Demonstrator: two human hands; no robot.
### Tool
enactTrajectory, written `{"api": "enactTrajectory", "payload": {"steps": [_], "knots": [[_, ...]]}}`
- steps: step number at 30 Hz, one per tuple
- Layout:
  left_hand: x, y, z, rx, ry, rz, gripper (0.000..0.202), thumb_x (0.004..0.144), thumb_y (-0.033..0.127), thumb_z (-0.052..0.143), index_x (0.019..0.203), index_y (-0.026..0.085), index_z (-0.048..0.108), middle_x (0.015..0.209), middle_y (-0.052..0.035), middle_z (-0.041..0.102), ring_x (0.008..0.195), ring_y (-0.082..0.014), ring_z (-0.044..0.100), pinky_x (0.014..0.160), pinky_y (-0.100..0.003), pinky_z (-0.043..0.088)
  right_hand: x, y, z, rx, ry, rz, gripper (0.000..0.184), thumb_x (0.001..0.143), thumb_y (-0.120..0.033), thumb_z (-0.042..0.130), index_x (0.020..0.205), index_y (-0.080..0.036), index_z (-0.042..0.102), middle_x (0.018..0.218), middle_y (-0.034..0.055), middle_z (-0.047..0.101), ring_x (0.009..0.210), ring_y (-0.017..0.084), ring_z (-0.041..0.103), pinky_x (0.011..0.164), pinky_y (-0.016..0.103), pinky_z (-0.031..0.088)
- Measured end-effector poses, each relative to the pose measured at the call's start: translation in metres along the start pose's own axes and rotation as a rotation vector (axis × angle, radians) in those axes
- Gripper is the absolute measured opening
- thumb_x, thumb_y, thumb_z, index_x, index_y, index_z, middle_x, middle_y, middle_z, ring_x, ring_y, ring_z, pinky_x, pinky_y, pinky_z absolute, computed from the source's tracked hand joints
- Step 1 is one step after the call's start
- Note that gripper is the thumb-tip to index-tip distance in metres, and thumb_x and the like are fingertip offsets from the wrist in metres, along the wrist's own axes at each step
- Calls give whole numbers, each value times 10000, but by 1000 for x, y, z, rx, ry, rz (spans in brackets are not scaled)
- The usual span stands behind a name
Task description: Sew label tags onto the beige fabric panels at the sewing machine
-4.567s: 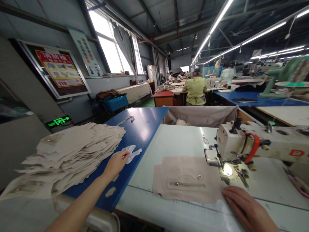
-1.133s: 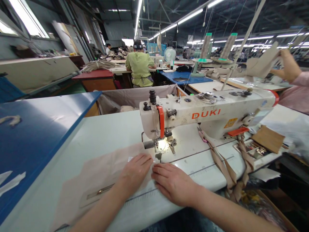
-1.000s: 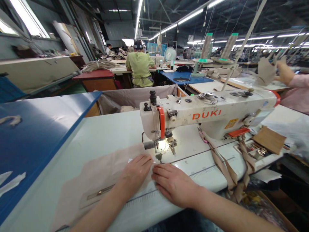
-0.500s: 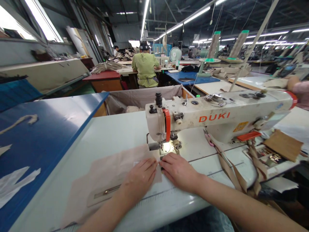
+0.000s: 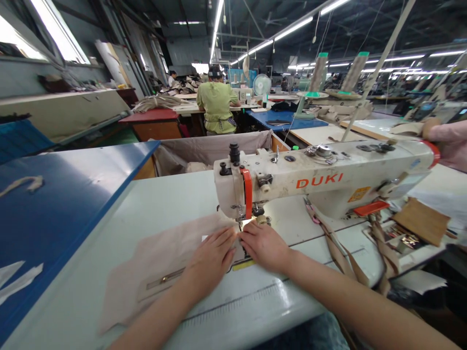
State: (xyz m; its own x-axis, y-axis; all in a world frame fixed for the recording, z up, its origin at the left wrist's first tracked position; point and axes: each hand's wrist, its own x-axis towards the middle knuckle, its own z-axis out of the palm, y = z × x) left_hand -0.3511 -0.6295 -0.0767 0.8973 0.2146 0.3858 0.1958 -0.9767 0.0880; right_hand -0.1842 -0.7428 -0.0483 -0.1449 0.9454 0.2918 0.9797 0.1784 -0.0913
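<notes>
A thin pale pink fabric piece (image 5: 160, 248) lies on the sewing machine's white bed, with a zipper (image 5: 166, 279) set in a narrow slot near its lower side. My left hand (image 5: 211, 255) rests on the fabric, fingers stretched out and flat towards the needle. Just right of the needle, my right hand (image 5: 264, 245) has its fingers bent together at the fabric's edge; its fingertips partly hide what they pinch. Both sets of fingertips nearly meet below the lit needle area of the white sewing machine (image 5: 321, 175).
Scissors (image 5: 312, 211) and tan strips (image 5: 335, 248) lie right of the machine, beside a tray of small metal parts (image 5: 404, 240). A blue table (image 5: 73, 194) adjoins on the left. Behind the machine stands a cloth-lined bin (image 5: 215, 146). A co-worker (image 5: 217, 104) sits ahead; another's sleeve (image 5: 448, 143) shows right.
My hands and the fabric have moved slightly up and away towards the needle area. A yellow strip on the machine bed now shows below my fingers. The camera view has shifted a little.
</notes>
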Motion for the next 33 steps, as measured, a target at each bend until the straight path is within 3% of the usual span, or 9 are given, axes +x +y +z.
{"api": "enactTrajectory", "payload": {"steps": [12, 25, 33], "knots": [[-4, 6, 0, 8, -23, 33, 405, 954, 249, 419, 1299, 113, 581, 1294, -128, 637, 1190, -236, 589, 1013, -414, 502, -6, -2, 3, -2, 33, 38, 154, 934, -155, 516, 870, -154, 656, 874, 79, 645, 838, 211, 555, 766, 335, 441], [5, -1, 6, -62, 11, 20, 402, 937, 237, 465, 1323, 186, 565, 1328, -100, 618, 1201, -224, 580, 1023, -405, 486, -5, 1, 6, -11, 63, 78, 201, 957, -154, 459, 925, -136, 656, 866, 89, 631, 854, 214, 558, 810, 346, 426], [9, 0, 4, 5, 11, 47, 375, 949, 233, 431, 1283, 151, 582, 1308, -109, 631, 1187, -235, 591, 992, -415, 509, -3, 1, 5, -21, 55, 75, 209, 968, -163, 446, 929, -139, 650, 878, 82, 632, 895, 214, 553, 826, 340, 422]]}}
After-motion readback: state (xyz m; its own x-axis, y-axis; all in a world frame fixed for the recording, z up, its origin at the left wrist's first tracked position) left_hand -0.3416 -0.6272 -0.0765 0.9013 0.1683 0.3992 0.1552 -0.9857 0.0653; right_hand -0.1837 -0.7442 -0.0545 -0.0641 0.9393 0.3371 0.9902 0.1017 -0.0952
